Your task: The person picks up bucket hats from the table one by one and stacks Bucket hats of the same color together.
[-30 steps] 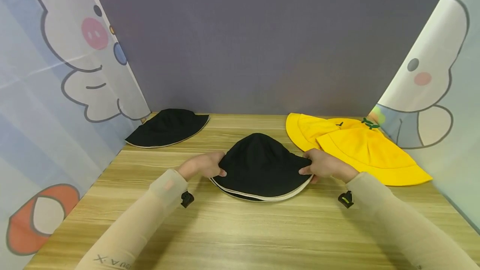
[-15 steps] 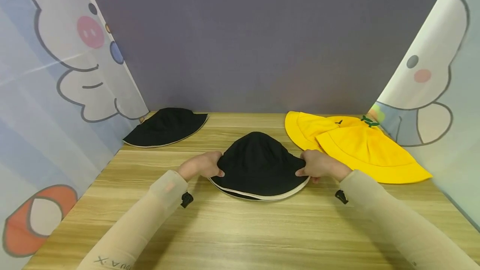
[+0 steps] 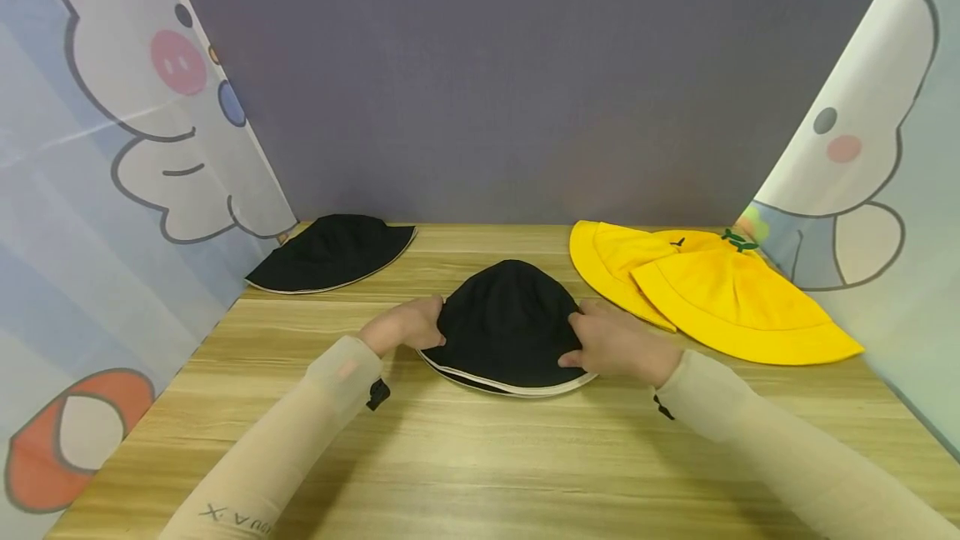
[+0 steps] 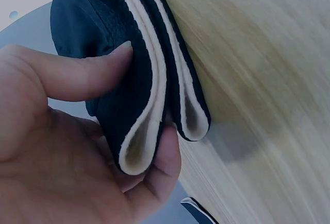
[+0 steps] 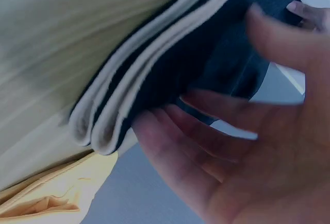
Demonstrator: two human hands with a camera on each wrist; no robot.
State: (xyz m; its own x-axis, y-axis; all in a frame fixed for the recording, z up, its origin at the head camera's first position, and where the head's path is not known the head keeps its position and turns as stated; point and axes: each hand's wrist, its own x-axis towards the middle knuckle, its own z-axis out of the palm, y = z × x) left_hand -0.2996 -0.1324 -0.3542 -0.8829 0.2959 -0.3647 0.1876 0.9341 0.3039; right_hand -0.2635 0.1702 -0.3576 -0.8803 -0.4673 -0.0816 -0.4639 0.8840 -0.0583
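Note:
Two folded black bucket hats with cream brim edges lie one over the other at mid-table, the upper hat point(image 3: 510, 323) covering most of the lower hat point(image 4: 201, 113). At the left end, my left hand point(image 3: 408, 325) pinches the upper hat's brim. Its thumb presses the top in the left wrist view, and its fingers reach underneath, between the hats. My right hand point(image 3: 618, 340) is at the right side of the upper hat. In the right wrist view its thumb and fingers are spread apart, fingertips close along the black cloth.
Another folded black hat point(image 3: 333, 255) lies at the back left of the wooden table point(image 3: 480, 473). Two yellow hats point(image 3: 738, 298) with green sprouts overlap at the back right. A grey panel point(image 3: 480, 82) stands behind, with printed cartoon curtains point(image 3: 127, 173) at both sides.
My right hand has loosened from the right end of the brim and shifted left and inward over the hat. The left hand keeps its hold in nearly the same place.

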